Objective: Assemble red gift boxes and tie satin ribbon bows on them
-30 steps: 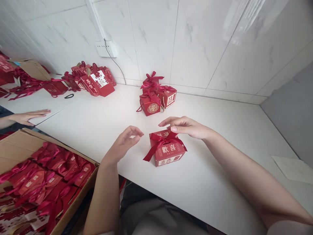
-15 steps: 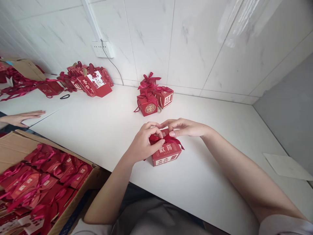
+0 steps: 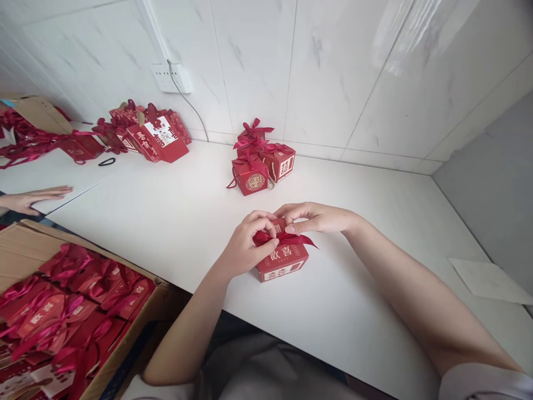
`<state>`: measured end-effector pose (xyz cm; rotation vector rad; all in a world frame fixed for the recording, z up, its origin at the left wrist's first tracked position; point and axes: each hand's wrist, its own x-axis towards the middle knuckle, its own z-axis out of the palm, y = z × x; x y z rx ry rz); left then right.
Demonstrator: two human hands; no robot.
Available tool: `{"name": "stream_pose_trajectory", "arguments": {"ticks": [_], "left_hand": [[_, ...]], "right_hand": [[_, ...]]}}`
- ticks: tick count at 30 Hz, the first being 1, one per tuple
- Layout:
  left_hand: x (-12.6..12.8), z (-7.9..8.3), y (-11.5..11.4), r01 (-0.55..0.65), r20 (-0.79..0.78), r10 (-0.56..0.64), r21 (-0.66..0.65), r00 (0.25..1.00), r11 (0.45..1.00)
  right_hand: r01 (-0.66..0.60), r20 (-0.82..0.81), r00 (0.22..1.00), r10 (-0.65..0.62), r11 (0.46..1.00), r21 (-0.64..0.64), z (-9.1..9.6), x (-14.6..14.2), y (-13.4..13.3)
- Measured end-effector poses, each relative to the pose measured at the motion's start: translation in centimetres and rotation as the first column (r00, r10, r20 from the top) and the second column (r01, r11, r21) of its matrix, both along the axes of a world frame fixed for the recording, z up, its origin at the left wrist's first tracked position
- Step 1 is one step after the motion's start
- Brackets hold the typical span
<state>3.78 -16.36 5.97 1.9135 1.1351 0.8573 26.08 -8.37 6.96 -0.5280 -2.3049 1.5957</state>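
A red gift box (image 3: 287, 262) with pale Chinese characters sits on the white table in front of me. Across its top runs a dark red ribbon (image 3: 297, 240), one pointed tail of it reaching out to the right. My left hand (image 3: 245, 244) is closed at the box's left side, thumb and forefinger pinching the ribbon. Over the far right part of the box, my right hand (image 3: 314, 218) has its thumb and fingers bent together at the ribbon. Its fingertips are partly hidden, and the ribbon's middle is partly covered by my fingers.
Several ribboned red boxes (image 3: 250, 175) stand near the tiled wall. More red boxes (image 3: 158, 139) are piled at the back left. A cardboard carton (image 3: 166, 289) full of ribboned boxes is at lower left. Another person's hand (image 3: 39, 199) rests on the table's left part.
The ribbon's right tail now stretches further out to the right and lies straighter. Both hands stay at the box with only slight finger movement. The view has shifted a little.
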Motion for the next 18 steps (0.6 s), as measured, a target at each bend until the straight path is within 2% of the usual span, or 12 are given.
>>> {"name": "stream_pose_trajectory", "arguments": {"ticks": [5,8,11,14,18], "left_hand": [[-0.3,0.0,0.1,0.015,0.034,-0.015,-0.021,0.999,1.000],[-1.2,0.1,0.5,0.077,0.115,-0.069,-0.071,0.991,0.994],[-2.5,0.4,1.0,0.095,0.183,-0.080,-0.070,0.980,0.993],[-3.5,1.1,1.5,0.092,0.157,-0.087,-0.028,0.984,0.995],[-3.9,1.6,2.0,0.192,0.116,-0.191,0.005,0.975,0.981]], "right_hand": [[0.001,-0.018,1.000,-0.001,1.000,-0.031,0.2,0.0,-0.1],[-0.010,-0.052,0.999,0.005,0.994,-0.105,0.6,0.1,-0.2],[0.038,-0.058,0.997,-0.045,0.991,-0.126,1.0,0.3,-0.3],[0.095,-0.031,0.995,-0.099,0.990,-0.106,1.1,0.6,-0.2],[0.092,-0.026,0.995,-0.097,0.986,-0.138,1.0,0.9,0.1]]}}
